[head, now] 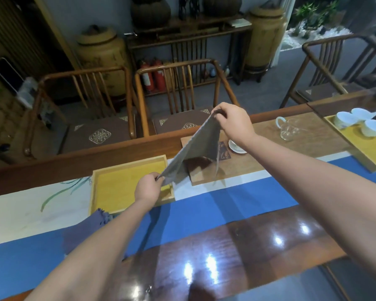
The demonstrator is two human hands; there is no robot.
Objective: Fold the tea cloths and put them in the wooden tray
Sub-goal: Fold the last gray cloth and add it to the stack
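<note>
A grey tea cloth (pixel 195 153) hangs stretched in the air between my two hands, above the table. My left hand (pixel 147 189) pinches its lower corner over the right end of the wooden tray (pixel 117 185). My right hand (pixel 231 120) pinches the upper corner, raised higher and farther back. The tray has a yellow floor and nothing lies in it. A second, purple-blue tea cloth (pixel 85 231) lies flat on the blue runner in front of the tray, partly hidden by my left forearm.
A brown mat (pixel 243 157) with a white saucer (pixel 237 146) lies behind the cloth. To the right stand a glass pitcher (pixel 288 130) and a second tray (pixel 360 144) with three white cups. Wooden chairs (pixel 178 101) line the table's far side.
</note>
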